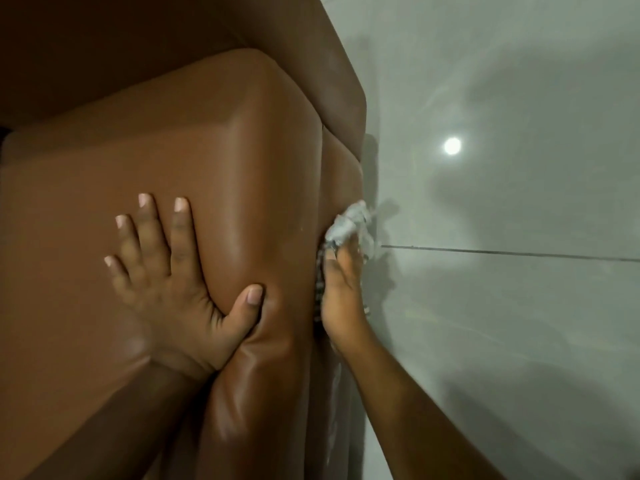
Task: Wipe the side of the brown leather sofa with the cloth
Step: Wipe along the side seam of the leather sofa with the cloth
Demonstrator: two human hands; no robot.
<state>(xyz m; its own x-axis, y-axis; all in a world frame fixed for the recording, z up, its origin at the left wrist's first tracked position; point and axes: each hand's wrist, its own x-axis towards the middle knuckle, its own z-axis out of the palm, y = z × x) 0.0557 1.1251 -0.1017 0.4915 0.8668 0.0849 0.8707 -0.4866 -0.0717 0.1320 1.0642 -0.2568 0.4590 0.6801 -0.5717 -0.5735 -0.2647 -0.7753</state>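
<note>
The brown leather sofa (214,140) fills the left and middle of the head view, seen from above its arm. My left hand (173,282) lies flat on top of the arm, fingers spread, thumb pressed into the leather at the edge. My right hand (341,299) reaches down the outer side of the sofa and presses a crumpled white cloth (349,225) against that side. The cloth bunches out beyond my fingertips; a dark patterned part of it shows between my palm and the leather. Most of the sofa's side is hidden below the arm's edge.
A glossy pale grey tiled floor (519,323) spreads to the right of the sofa, with a dark grout line (502,252) and a round light reflection (452,146). The sofa's back section (332,74) rises at the top.
</note>
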